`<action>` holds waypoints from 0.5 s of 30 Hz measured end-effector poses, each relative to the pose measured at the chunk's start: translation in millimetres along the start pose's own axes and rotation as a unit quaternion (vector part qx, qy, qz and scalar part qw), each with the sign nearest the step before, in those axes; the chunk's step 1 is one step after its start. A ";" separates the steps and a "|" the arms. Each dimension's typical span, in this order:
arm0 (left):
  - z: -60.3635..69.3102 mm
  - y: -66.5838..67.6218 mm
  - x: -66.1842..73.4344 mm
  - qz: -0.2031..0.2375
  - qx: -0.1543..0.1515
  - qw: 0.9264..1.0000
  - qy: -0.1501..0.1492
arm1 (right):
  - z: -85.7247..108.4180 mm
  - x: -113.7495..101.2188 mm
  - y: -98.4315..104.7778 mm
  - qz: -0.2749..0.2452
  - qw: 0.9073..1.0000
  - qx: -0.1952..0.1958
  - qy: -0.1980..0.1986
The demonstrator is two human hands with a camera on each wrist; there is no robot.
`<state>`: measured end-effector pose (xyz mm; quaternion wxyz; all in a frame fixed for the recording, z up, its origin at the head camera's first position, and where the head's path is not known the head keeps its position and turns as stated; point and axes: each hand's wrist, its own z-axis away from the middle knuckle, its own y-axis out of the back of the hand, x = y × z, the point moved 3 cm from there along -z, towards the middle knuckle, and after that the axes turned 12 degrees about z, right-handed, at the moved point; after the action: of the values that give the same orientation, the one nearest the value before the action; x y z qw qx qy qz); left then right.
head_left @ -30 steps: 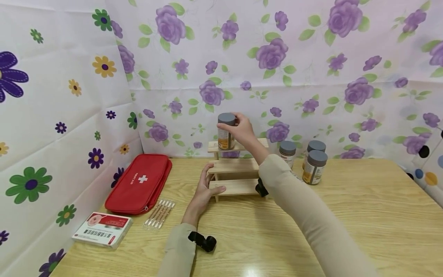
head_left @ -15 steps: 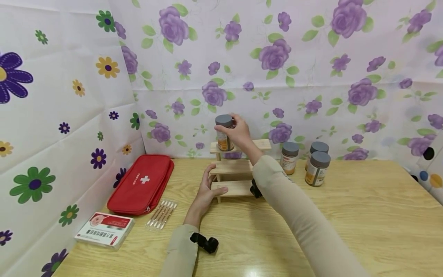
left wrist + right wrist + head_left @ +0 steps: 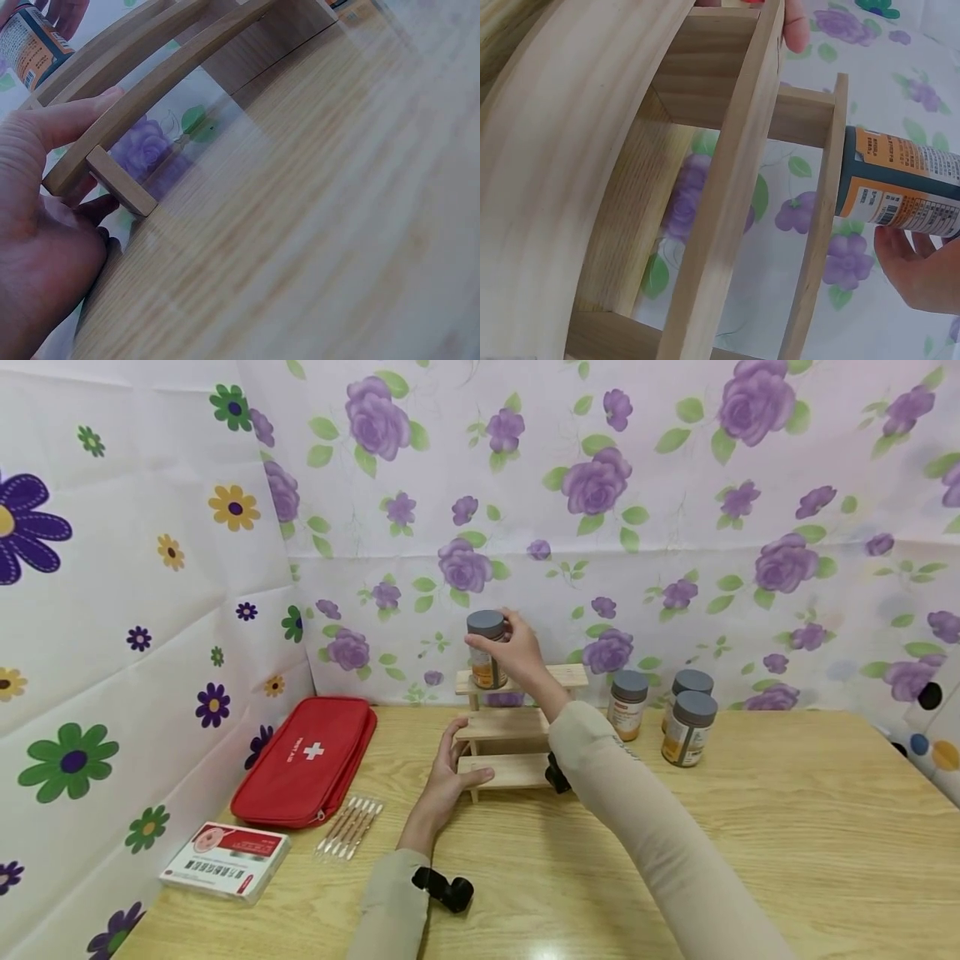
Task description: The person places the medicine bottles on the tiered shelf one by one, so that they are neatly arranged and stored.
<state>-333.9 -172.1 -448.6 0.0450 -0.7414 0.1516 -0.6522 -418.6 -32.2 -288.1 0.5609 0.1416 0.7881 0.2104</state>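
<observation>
A three-tier wooden stand [image 3: 510, 722] stands on the table near the back wall. My left hand [image 3: 442, 781] grips its left end, thumb on the lowest step and fingers behind; the left wrist view shows this hand [image 3: 52, 217] up close. My right hand [image 3: 517, 652] holds a grey-lidded supplement jar [image 3: 487, 652] by its upper part, thumb in front and fingers behind. The jar is upright at the left of the top step. In the right wrist view the orange-labelled jar [image 3: 900, 180] has its base against that step, with the fingers [image 3: 922, 266] round it.
Right of the stand are three similar jars, one white-labelled jar [image 3: 627, 706] and a pair with a front jar [image 3: 688, 728]. At left lie a red first-aid pouch [image 3: 303, 764], a pack of cotton swabs [image 3: 349, 828] and a white-and-red box [image 3: 225, 862]. Patterned cloth walls [image 3: 360, 577] border the table.
The right hand has shifted slightly left with the jar at the top step, then stays nearly still. The left hand keeps its grip on the stand. The head view has moved a little.
</observation>
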 end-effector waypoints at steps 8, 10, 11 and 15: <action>-0.3 -2.7 0.1 -0.003 0.000 1.000 0.003 | 12.2 6.2 13.2 -0.031 0.999 -0.019 -0.004; -0.5 -2.1 0.2 0.000 -0.001 1.000 0.003 | 15.3 9.2 17.9 -0.036 0.999 -0.020 -0.002; -0.6 -1.7 0.2 0.001 -0.002 1.000 0.003 | 17.2 11.1 20.6 -0.034 0.999 -0.018 -0.003; 1.3 0.2 -1.0 0.001 -0.002 1.000 0.003 | 25.7 22.5 32.6 -0.040 0.999 -0.016 -0.009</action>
<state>-332.8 -172.2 -449.8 0.0436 -0.7392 0.1542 -0.6541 -402.2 11.0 -297.9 0.5785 0.1028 0.7845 0.1984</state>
